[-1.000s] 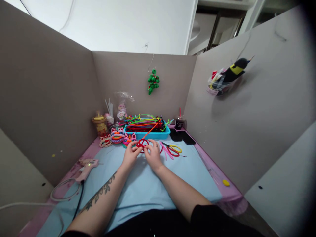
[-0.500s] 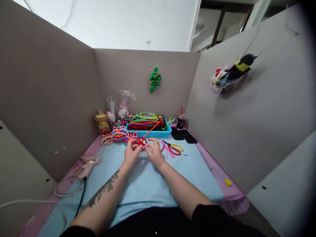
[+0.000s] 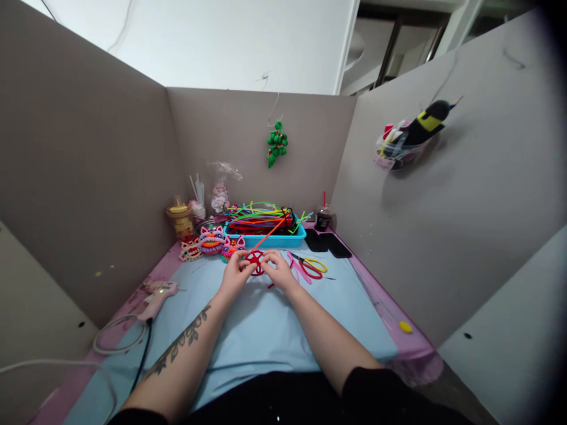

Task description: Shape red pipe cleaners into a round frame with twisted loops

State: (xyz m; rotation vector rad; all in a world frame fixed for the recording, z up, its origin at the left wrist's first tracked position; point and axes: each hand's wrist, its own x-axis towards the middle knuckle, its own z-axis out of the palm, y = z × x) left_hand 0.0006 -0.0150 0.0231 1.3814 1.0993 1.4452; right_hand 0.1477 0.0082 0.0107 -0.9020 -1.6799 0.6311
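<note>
Shifting slightly rightward, left hand (image 3: 234,276) and right hand (image 3: 278,273) pinching small round red pipe-cleaner wheel (image 3: 256,261) between fingers, orange stem (image 3: 269,232) slanting up-right.

I can read no words, brands or numbers here; the cup (image 3: 323,219) beside my pipe-cleaner tray (image 3: 270,240) may carry a label, but it's too small.

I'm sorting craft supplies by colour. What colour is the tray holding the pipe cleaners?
The tray is bright blue, seen in the head view.
</note>
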